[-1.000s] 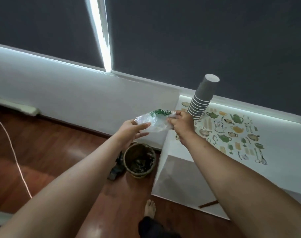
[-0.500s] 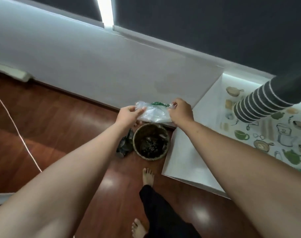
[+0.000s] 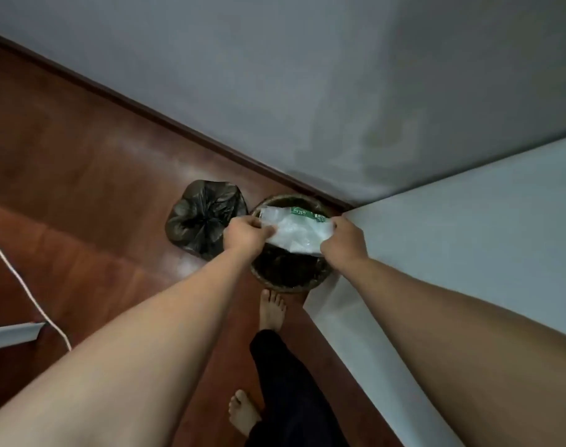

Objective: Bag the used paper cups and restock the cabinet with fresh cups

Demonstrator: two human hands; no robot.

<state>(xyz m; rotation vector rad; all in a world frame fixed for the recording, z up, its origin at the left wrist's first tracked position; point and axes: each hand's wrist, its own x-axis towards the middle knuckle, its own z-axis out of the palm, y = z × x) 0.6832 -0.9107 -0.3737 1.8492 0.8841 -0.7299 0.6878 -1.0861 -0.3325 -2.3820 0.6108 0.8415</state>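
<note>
A clear plastic wrapper point(image 3: 296, 232) with a green printed strip is stretched between both hands right above a round woven waste basket point(image 3: 277, 283) on the floor. My left hand point(image 3: 247, 233) grips the wrapper's left end and my right hand point(image 3: 343, 241) grips its right end. The basket's inside looks dark and its contents cannot be made out. No paper cups are in view.
A tied black rubbish bag point(image 3: 204, 222) lies on the wooden floor just left of the basket. A white cabinet point(image 3: 462, 253) fills the right side, its corner beside the basket. The grey wall point(image 3: 307, 91) runs behind. A white cable point(image 3: 26, 291) crosses the floor at left. My bare feet point(image 3: 270, 309) stand near the basket.
The view has tilted down and the stack of cups on the cabinet has left the frame. Both hands have lowered the wrapper to just over the basket.
</note>
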